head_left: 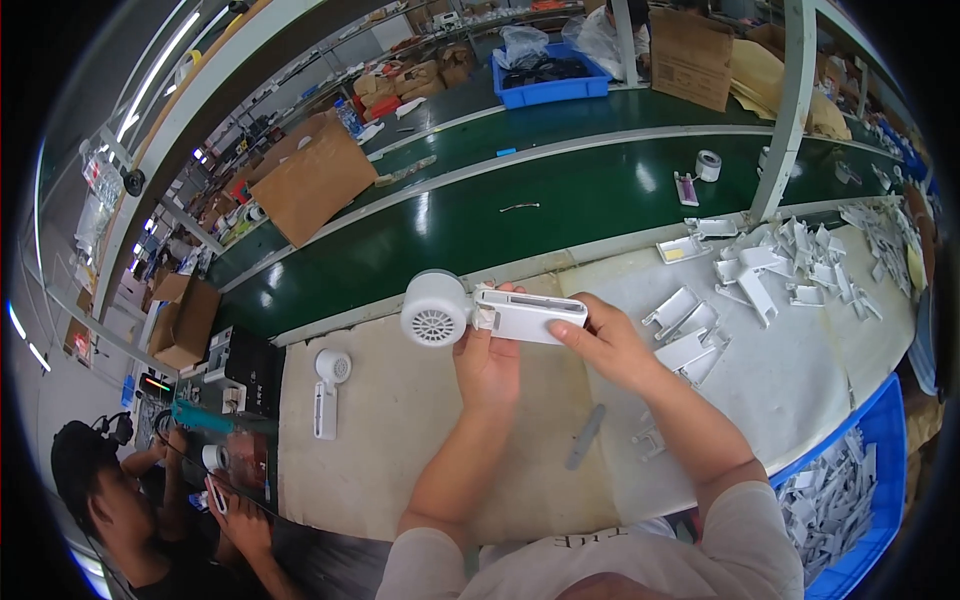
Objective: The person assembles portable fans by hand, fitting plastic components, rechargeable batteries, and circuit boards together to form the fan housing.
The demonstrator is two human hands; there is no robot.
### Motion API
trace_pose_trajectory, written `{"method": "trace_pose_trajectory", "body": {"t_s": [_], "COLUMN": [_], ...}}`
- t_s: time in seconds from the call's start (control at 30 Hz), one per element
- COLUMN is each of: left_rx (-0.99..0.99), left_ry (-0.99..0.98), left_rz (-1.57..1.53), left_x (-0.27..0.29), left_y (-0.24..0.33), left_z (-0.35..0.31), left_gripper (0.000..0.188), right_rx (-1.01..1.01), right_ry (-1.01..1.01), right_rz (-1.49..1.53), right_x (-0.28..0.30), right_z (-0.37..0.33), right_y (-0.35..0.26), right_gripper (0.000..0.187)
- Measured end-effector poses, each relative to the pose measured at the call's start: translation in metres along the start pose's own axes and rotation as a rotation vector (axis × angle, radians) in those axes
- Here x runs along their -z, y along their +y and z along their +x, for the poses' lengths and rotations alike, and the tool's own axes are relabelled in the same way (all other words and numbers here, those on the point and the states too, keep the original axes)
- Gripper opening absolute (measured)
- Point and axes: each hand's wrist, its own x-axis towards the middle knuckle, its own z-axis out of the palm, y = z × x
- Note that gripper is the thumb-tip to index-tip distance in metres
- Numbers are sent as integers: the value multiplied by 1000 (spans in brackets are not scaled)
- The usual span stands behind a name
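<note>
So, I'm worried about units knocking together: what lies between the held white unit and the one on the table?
Bare tabletop: the head view shows nothing lying between the held unit and the table unit.

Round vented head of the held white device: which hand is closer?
Left. The left hand holds the near end of the handle, just beside the round vented head; the right hand is at the handle's far end.
</note>
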Motion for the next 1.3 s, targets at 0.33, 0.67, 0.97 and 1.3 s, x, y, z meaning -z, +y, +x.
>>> {"method": "trace_pose_trajectory", "body": {"t_s": [0.33,0.67,0.97,1.3], "left_rx": [126,91,-161,77], "left_ry": [86,5,154,-364], "left_rz": [129,2225,2797,1900], "left_x": [-4,137,129,80], "left_y": [7,133,164,86], "left_z": [5,-5,-28,2], "left_gripper": [29,34,58,41], "right_rx": [249,76,-594,-689], "right_ry": [-5,-15,532,579], "right_rz": [-283,-879,-1401,-653], "right_x": [2,94,208,250], "right_z": [-2,61,165,199], "right_y": [9,46,131,164], "right_gripper": [32,26,36,65]}}
